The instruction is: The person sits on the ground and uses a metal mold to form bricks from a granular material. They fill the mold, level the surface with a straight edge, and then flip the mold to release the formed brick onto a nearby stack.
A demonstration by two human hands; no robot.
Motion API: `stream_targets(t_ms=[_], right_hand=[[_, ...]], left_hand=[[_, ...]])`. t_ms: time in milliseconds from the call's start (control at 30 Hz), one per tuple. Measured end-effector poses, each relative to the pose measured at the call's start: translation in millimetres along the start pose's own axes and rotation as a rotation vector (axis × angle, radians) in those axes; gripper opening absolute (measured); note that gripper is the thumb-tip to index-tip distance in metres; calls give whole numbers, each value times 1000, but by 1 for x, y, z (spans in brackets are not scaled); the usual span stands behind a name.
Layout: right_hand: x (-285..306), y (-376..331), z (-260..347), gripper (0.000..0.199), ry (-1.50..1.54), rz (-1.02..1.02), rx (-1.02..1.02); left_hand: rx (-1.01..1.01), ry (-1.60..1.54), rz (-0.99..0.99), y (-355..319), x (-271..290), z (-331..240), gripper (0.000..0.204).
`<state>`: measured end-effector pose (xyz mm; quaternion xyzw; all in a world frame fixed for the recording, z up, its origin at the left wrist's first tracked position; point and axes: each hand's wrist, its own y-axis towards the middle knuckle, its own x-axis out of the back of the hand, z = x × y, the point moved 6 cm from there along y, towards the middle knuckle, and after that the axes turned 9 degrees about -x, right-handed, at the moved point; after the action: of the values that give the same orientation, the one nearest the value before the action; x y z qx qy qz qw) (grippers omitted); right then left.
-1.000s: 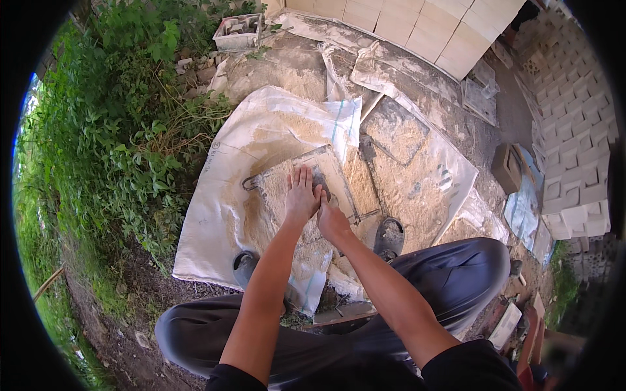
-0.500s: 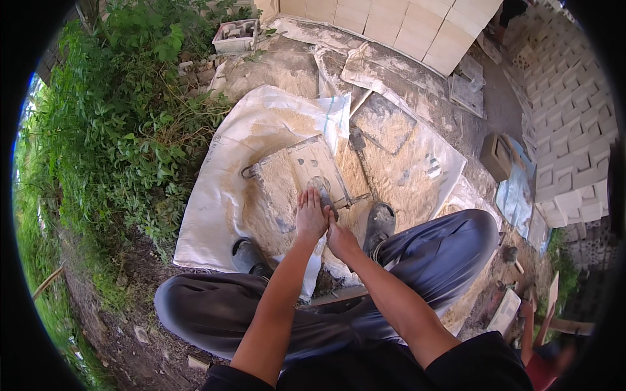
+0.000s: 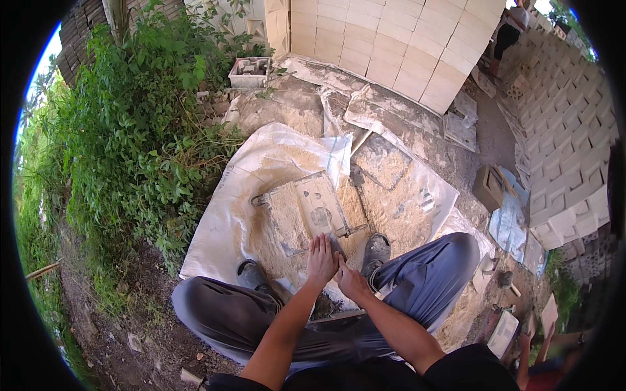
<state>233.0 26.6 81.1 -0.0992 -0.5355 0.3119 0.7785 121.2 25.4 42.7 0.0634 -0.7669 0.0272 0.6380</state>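
Note:
My left hand [image 3: 320, 262] lies with its fingers stretched out flat at the near edge of a rectangular mould [image 3: 321, 210]. Closed beside it, my right hand [image 3: 351, 282] grips a flat grey trowel [image 3: 336, 246], mostly hidden by the hands. The mould has a metal frame with a handle bar at either side. Pale sandy mix [image 3: 285, 212] covers its left part, while a smooth strip with round marks shows on the right. Under it is a white woven sack [image 3: 212, 228] strewn with the same mix. My boots stand on either side of my hands.
Pale patterned blocks [image 3: 570, 150] are stacked at right, with a block wall [image 3: 385, 42] behind. Leafy plants [image 3: 143, 130] crowd the left. A plastic crate [image 3: 250, 73] sits at the back; a mallet [image 3: 506, 281] lies at right. Other people appear at far right and lower right.
Both hands have drawn back toward me with the trowel, from over the mould to its near edge. More of the round marks now shows. The view has tilted upward.

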Motion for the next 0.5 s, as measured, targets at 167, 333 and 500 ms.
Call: stream_targets(t_ms=[167,333,500], right_hand=[[45,83,46,52,82,-156,50],[61,185,75,51,93,-210,125],[35,200,52,52,29,-119,55]], left_hand=[[-62,-57,-122,102,34,49,64],[-29,5,-62,194,24,103,65],[4,-19,-51,184,-12,100,65]])
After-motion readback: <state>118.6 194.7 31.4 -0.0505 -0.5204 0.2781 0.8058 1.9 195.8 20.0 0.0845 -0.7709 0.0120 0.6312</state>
